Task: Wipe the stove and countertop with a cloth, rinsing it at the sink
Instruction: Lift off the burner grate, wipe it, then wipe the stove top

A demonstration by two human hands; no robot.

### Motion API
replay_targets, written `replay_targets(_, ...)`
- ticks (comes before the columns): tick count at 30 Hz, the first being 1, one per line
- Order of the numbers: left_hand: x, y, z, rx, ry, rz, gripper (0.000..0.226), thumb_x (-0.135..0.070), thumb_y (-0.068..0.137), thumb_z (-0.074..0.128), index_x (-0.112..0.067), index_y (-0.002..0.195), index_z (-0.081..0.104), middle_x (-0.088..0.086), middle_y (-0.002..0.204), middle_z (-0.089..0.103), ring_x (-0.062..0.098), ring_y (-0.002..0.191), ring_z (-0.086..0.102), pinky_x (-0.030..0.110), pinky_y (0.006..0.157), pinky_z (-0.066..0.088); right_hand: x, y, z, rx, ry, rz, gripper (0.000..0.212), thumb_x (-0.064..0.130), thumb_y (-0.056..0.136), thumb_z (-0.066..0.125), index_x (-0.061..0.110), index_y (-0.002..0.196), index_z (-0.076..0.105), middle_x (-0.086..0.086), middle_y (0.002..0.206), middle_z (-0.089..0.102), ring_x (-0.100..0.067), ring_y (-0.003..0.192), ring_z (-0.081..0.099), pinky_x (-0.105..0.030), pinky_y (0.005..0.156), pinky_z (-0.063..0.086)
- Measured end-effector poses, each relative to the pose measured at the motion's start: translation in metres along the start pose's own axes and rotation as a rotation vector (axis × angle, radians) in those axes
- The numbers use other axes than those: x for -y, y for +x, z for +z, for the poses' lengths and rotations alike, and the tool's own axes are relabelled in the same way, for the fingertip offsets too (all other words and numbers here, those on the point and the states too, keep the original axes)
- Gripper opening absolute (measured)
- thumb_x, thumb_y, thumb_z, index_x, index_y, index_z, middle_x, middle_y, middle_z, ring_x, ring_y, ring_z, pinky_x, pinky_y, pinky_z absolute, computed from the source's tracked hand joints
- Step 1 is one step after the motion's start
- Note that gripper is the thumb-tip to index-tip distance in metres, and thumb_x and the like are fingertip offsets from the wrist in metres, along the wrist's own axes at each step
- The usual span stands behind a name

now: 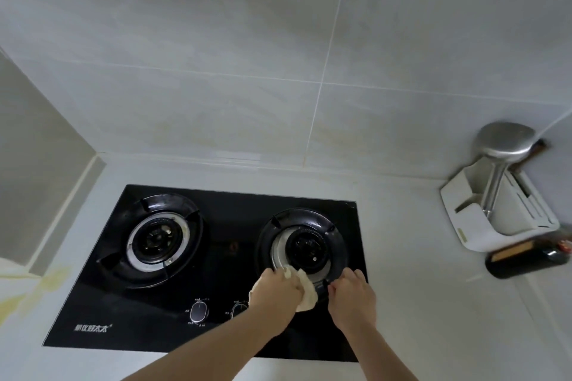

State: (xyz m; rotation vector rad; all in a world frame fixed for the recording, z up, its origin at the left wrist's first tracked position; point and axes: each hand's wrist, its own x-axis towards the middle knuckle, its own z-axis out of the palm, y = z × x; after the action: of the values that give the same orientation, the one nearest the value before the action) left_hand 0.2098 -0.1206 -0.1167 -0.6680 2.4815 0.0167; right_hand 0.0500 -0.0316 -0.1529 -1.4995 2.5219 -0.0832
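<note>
A black glass two-burner stove is set into a pale grey countertop. My left hand grips a cream cloth and presses it on the near rim of the right burner. My right hand curls its fingers over the black pan support at the front right of that burner. The left burner is uncovered. Part of the cloth is hidden under my left hand.
A white utensil holder with a steel ladle stands at the back right corner. A dark bottle lies in front of it. Two control knobs sit at the stove's front. Yellowish stains mark the counter at far left.
</note>
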Motion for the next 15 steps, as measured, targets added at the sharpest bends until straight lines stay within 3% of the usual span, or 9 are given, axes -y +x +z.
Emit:
replay_targets(3, 0.017, -0.008, -0.001, -0.004, -0.029, 0.102, 0.063, -0.012, 0.091, 0.068, -0.023, 0.147, 0.043, 0.007, 0.146, 0.046, 0.033, 0.121, 0.048, 0.046, 0.098, 0.040, -0.017, 0.002, 0.002, -0.048, -0.066, -0.018, 0.018, 0.039, 0.095, 0.067, 0.031, 0.086, 0.080, 0.011, 0.091, 0.062, -0.015, 0.096, 0.056, -0.028, 0.071, 0.048)
replay_targets(5, 0.022, -0.011, -0.005, -0.027, -0.059, 0.129, 0.061, -0.015, 0.092, 0.067, -0.026, 0.147, 0.044, 0.004, 0.148, 0.046, 0.033, 0.118, 0.050, 0.045, 0.097, 0.040, -0.022, 0.003, 0.003, -0.035, -0.098, -0.033, 0.022, 0.040, 0.098, 0.061, 0.031, 0.092, 0.080, 0.012, 0.095, 0.062, -0.015, 0.102, 0.055, -0.028, 0.075, 0.047)
replay_targets(8, 0.037, -0.022, -0.010, -0.094, -0.374, 0.095, 0.060, -0.018, 0.098, 0.051, -0.035, 0.153, 0.037, -0.012, 0.159, 0.036, 0.028, 0.122, 0.051, 0.042, 0.100, 0.044, -0.017, 0.008, 0.001, -0.014, -0.079, -0.004, 0.024, 0.041, 0.102, 0.057, 0.031, 0.101, 0.079, 0.011, 0.103, 0.060, -0.015, 0.109, 0.053, -0.026, 0.078, 0.047)
replay_targets(10, 0.054, -0.028, -0.008, -0.167, -0.497, 0.009, 0.060, -0.020, 0.097, 0.048, -0.041, 0.152, 0.037, -0.020, 0.159, 0.037, 0.023, 0.123, 0.052, 0.042, 0.101, 0.047, -0.009, 0.007, -0.001, -0.051, -0.064, 0.067, 0.022, 0.046, 0.096, 0.064, 0.032, 0.109, 0.077, 0.010, 0.108, 0.061, -0.017, 0.108, 0.053, -0.029, 0.078, 0.048)
replay_targets(13, 0.083, -0.026, 0.001, -0.194, -0.314, -0.089, 0.064, -0.016, 0.093, 0.055, -0.039, 0.150, 0.037, -0.012, 0.156, 0.039, 0.027, 0.116, 0.053, 0.041, 0.096, 0.045, 0.024, -0.005, 0.006, -0.146, 0.072, 0.140, 0.034, 0.045, 0.080, 0.081, 0.028, 0.108, 0.076, 0.005, 0.100, 0.064, -0.020, 0.092, 0.059, -0.035, 0.069, 0.051)
replay_targets(15, 0.095, -0.022, 0.003, -0.147, -0.159, -0.103, 0.067, -0.013, 0.090, 0.061, -0.035, 0.149, 0.037, -0.002, 0.157, 0.033, 0.031, 0.116, 0.051, 0.043, 0.096, 0.042, 0.061, -0.017, 0.014, -0.140, 0.093, 0.078, 0.028, 0.052, 0.082, 0.076, 0.033, 0.102, 0.076, 0.011, 0.096, 0.067, -0.017, 0.094, 0.060, -0.034, 0.072, 0.052)
